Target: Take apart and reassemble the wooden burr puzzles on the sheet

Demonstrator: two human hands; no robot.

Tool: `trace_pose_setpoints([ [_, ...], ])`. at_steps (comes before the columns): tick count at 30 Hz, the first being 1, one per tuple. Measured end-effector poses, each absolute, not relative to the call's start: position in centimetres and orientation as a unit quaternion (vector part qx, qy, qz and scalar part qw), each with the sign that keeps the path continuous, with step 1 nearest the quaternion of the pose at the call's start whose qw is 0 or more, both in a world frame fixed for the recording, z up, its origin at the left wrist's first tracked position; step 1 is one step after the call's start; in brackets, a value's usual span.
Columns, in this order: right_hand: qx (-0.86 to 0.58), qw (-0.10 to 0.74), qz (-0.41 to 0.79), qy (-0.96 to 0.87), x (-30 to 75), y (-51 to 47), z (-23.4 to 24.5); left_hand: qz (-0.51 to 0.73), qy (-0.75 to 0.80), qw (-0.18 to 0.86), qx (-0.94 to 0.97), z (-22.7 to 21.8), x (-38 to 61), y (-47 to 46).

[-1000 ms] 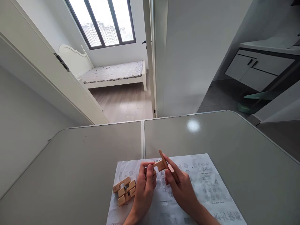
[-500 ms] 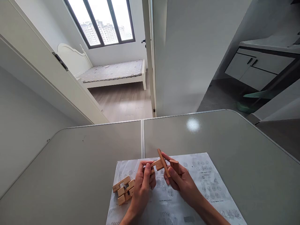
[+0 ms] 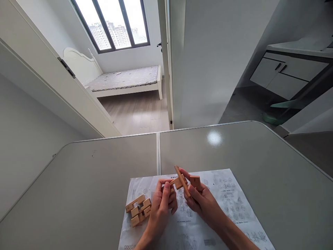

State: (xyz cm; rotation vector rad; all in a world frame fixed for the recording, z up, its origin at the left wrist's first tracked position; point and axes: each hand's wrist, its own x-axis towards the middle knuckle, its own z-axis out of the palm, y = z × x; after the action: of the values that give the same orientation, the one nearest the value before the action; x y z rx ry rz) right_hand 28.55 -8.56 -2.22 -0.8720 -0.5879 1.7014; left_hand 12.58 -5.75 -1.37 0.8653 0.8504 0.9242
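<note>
Head view: left hand (image 3: 161,204) pinches a notched wooden piece (image 3: 178,183), right hand (image 3: 202,202) grips a slim wooden bar (image 3: 182,182) plus a wooden block (image 3: 195,182), all near the far edge of the paper sheet (image 3: 231,208), assembled blocks (image 3: 135,211) lying by its left edge.

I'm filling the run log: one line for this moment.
left hand: notched piece | right hand: slanted bar, small block | block cluster: on printed sheet

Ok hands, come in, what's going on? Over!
Left hand pinching notched wooden piece. Right hand gripping wooden bar. Nearest clutter: wooden puzzle pieces on printed sheet, beside left hand.
</note>
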Motion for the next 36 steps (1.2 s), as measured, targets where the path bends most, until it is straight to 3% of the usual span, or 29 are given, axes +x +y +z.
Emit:
trace_pose_setpoints([
  [36, -0.364, 0.510, 0.748, -0.221, 28.28, -8.25, -1.94, 0.407, 0.369, 0.746, 0.376, -1.77, 13.14, -6.05],
])
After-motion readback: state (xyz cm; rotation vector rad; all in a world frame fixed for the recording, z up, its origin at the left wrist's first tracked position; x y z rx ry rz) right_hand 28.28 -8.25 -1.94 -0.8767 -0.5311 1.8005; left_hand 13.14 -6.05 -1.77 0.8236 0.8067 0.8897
